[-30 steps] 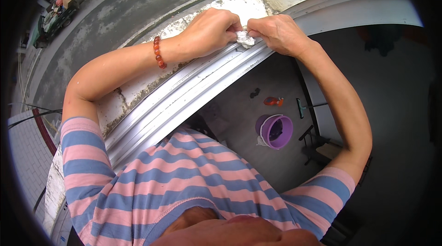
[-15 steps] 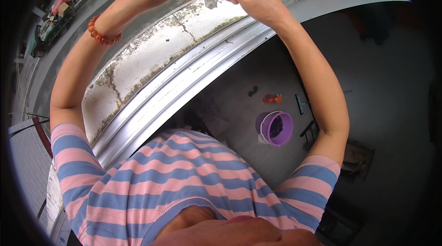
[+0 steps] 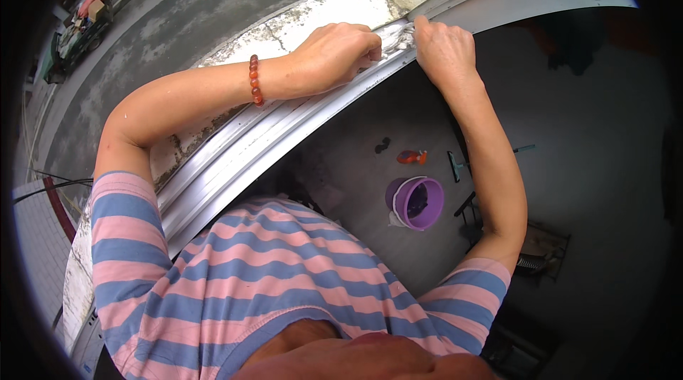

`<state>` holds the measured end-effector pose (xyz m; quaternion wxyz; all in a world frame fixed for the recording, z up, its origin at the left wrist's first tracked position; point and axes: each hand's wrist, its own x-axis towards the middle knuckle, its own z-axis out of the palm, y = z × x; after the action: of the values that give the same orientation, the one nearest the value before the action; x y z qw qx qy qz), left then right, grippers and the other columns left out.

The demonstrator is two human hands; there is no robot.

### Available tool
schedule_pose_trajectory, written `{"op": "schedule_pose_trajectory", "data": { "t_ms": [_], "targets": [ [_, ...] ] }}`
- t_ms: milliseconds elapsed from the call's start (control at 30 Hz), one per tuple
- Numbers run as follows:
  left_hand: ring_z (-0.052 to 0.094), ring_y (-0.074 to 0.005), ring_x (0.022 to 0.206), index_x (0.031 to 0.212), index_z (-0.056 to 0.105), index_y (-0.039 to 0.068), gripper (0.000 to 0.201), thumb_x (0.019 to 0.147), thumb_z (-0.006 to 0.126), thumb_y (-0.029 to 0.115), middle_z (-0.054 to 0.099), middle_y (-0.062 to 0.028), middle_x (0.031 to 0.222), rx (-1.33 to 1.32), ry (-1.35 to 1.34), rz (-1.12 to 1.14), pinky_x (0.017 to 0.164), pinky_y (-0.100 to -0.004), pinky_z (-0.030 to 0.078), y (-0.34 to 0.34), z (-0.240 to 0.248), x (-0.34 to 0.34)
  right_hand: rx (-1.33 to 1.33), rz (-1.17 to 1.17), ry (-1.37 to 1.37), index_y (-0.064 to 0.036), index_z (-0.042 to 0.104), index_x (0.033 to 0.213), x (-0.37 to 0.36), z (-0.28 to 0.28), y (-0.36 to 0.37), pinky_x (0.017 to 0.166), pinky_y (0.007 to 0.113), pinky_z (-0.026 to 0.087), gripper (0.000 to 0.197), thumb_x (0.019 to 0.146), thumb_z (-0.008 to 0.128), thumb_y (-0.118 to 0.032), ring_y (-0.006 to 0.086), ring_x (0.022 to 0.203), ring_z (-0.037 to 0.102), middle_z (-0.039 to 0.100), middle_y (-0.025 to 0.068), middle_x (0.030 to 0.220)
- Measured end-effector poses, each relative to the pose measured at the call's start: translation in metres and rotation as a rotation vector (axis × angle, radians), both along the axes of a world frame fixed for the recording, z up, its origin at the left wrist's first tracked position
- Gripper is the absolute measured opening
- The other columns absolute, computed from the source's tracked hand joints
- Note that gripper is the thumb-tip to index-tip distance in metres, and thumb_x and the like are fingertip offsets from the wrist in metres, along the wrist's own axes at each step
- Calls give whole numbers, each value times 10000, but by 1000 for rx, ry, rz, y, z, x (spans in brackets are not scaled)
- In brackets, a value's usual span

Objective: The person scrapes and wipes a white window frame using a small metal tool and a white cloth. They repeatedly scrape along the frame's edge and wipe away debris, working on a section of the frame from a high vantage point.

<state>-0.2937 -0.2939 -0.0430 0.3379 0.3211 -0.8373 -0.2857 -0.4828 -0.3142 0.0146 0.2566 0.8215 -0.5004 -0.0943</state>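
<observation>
A wet whitish cloth (image 3: 400,37) lies bunched in the grooves of a silver metal window track (image 3: 213,191). My right hand (image 3: 447,51) is closed at the cloth's far right end, pinching it between thumb and finger against the track. On the cloth's left end, my left hand (image 3: 331,60) rests with curled fingers, its wrist over the track and the outer ledge. The left fingertips are partly hidden behind the hand. A red-orange bead bracelet (image 3: 255,81) circles my left wrist.
Outside the track runs a cracked white ledge (image 3: 320,7), with a street and a loaded cart (image 3: 80,35) far below. Indoors, a purple bucket (image 3: 424,204), an orange spray bottle (image 3: 412,157) and a squeegee (image 3: 454,166) are on the grey floor.
Both hands have come down from above the ledge onto the track, bringing the cloth with them. My left forearm has swung rightward and now lies across the ledge.
</observation>
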Motion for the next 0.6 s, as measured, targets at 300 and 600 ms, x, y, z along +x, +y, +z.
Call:
{"op": "schedule_pose_trajectory", "data": {
  "t_ms": [300,600],
  "targets": [
    [571,-265,846,989,592,57,230,765,582,8,595,-93,831,-140,-85,59,727,-364,472,9,1,6,29,2,-265,-34,542,713,-10,-25,-1,551,411,502,19,704,541,-16,334,613,632,623,162,648],
    [569,-261,848,1017,563,80,273,751,615,42,582,-78,831,-149,-160,90,714,-370,472,22,8,26,123,277,-372,-46,508,711,-11,-22,5,526,420,466,64,683,547,-3,322,604,601,591,133,619]
  ]
}}
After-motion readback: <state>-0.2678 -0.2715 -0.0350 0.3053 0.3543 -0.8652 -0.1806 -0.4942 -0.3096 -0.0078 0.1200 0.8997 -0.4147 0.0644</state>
